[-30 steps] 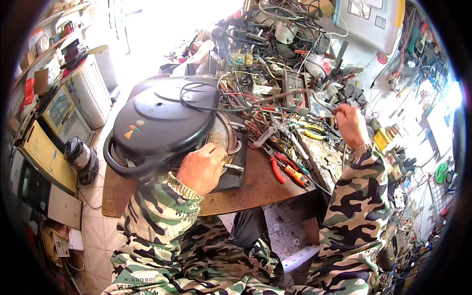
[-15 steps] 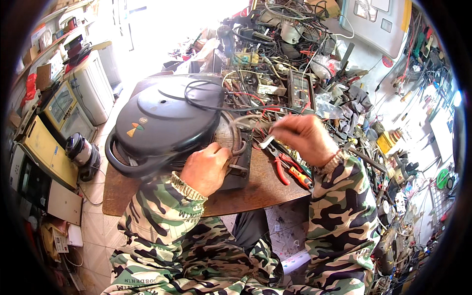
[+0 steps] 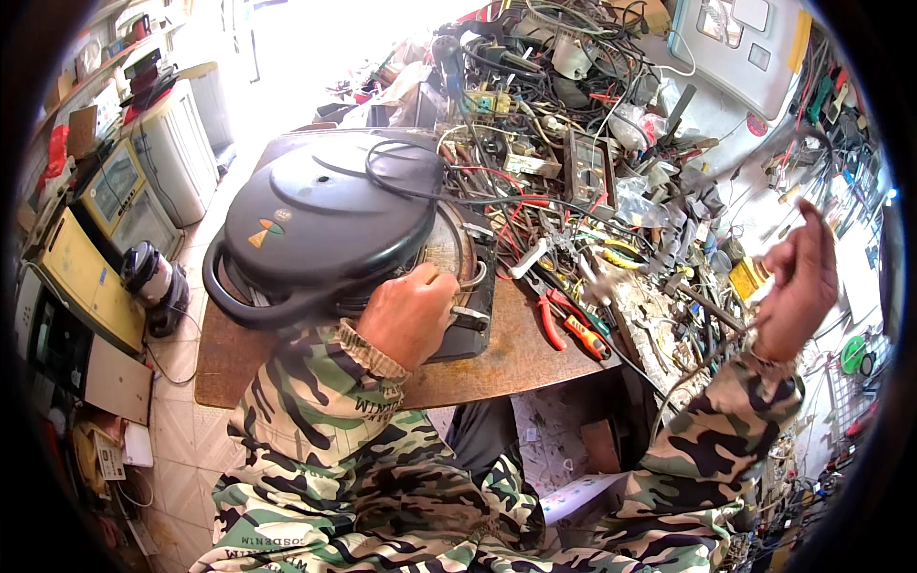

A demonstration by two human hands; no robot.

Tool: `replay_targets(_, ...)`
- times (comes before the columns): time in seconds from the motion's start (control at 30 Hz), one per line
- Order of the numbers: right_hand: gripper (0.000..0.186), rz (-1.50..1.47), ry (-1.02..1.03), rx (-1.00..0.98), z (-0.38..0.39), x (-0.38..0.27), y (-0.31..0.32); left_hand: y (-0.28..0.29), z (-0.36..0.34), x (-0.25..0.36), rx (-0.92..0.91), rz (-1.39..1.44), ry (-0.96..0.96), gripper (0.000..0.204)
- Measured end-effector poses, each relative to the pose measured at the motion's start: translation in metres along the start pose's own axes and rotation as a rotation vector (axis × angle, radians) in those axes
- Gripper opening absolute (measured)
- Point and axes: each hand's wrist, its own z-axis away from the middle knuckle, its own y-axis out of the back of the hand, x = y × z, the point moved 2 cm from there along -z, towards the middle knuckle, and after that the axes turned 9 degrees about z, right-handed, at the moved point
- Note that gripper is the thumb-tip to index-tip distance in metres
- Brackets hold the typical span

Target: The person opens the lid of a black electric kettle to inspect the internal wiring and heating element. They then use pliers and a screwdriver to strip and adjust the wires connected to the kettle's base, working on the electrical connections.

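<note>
A black round electric griddle [image 3: 334,205] with a domed lid and loop handle lies on the wooden table [image 3: 511,372]. My left hand [image 3: 411,310] is closed at its right front edge, beside a curved metal tube [image 3: 474,277]; what the fingers grip is hidden. Raised far to the right, my right hand [image 3: 802,277] is blurred, its fingers drawn together. A thin dark cord [image 3: 702,368] runs up toward that wrist, but whether the hand holds it is unclear. Red-handled pliers [image 3: 549,320] and an orange-handled tool [image 3: 586,336] lie right of the griddle.
Cables, tools and loose parts [image 3: 535,86] pile up behind and right of the griddle, with a multimeter [image 3: 589,172] among them. A white-and-grey panel [image 3: 740,48] leans at the back right. Appliances [image 3: 100,277] line the left side, near a small dark machine [image 3: 153,282] on the tiled floor.
My right hand has swung away from the griddle, far out to the right and slightly nearer. The left hand stays at the griddle's edge, a little shifted to the right.
</note>
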Motion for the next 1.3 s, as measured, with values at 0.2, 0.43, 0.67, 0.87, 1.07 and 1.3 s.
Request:
replay_targets(0.2,0.024,0.369,-0.267,-0.468,0.044,-0.029,0.101,-0.01,-0.005,0.003,-0.026,0.038,-0.009,0.011)
replay_targets(0.43,0.018,0.895,-0.111,-1.674,0.248,0.049,0.065,-0.003,-0.005,0.008,-0.027,-0.013,-0.012,0.01)
replay_targets(0.67,0.014,0.942,-0.083,-1.767,0.347,0.096,0.04,-0.001,-0.004,0.006,-0.021,0.005,0.002,0.012)
replay_targets(0.87,0.016,0.391,-0.054,-1.224,0.225,0.04,-0.027,-0.005,-0.005,0.008,0.01,0.068,0.007,0.014)
replay_targets(1.07,0.016,0.736,-0.038,-0.79,0.167,0.05,-0.08,0.0,-0.004,0.006,0.04,0.056,0.023,0.013)
replay_targets(1.3,0.047,1.068,-0.148,-0.906,0.133,0.118,-0.116,-0.001,-0.008,0.008,0.04,0.046,0.039,0.014)
